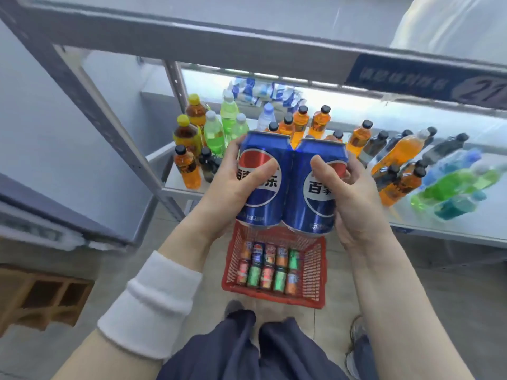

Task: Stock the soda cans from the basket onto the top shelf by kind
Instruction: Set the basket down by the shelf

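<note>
So both hands are busy: left hand (227, 185) curled round one blue Pepsi can (263, 193), right hand (356, 193) round the other can (312, 198), the two touching, held above the red basket (315, 270) on the tiled floor (439, 297). Mixed cans (270, 270) sit inside. The grey top shelf (219, 42) is overhead; bottles (299, 124) crowd the lower shelf (452, 223).

We saw glossy metal cans (260, 207), a red plastic lattice basket (319, 270) at their six o'clock, a matt grey metal shelf (192, 42) at twelve o'clock.
</note>
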Demonstrator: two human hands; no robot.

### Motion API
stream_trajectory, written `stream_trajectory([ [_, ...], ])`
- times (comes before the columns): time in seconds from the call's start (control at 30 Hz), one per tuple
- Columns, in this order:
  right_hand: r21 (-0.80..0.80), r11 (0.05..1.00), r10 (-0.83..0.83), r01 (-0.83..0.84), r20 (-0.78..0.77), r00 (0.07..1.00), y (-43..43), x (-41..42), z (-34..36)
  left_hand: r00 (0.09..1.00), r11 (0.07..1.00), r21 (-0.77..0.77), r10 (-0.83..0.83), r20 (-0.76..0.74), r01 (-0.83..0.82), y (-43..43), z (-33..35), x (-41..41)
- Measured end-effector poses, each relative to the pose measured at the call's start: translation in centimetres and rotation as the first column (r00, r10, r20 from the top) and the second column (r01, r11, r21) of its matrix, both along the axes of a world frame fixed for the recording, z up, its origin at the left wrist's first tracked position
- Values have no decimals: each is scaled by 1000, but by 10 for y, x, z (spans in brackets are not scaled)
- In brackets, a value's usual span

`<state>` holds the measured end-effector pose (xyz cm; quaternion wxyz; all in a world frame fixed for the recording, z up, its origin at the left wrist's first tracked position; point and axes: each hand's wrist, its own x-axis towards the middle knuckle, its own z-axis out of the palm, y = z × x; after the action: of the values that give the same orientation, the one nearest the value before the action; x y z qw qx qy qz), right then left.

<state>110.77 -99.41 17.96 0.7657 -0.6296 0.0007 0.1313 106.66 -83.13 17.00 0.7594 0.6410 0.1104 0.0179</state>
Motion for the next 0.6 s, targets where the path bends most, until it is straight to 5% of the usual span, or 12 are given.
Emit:
stream_trajectory([
  [0.6, 37, 989, 134, -145, 224, 965, 49, 102, 135, 951, 980, 117, 121, 284, -160, 45, 132, 88],
])
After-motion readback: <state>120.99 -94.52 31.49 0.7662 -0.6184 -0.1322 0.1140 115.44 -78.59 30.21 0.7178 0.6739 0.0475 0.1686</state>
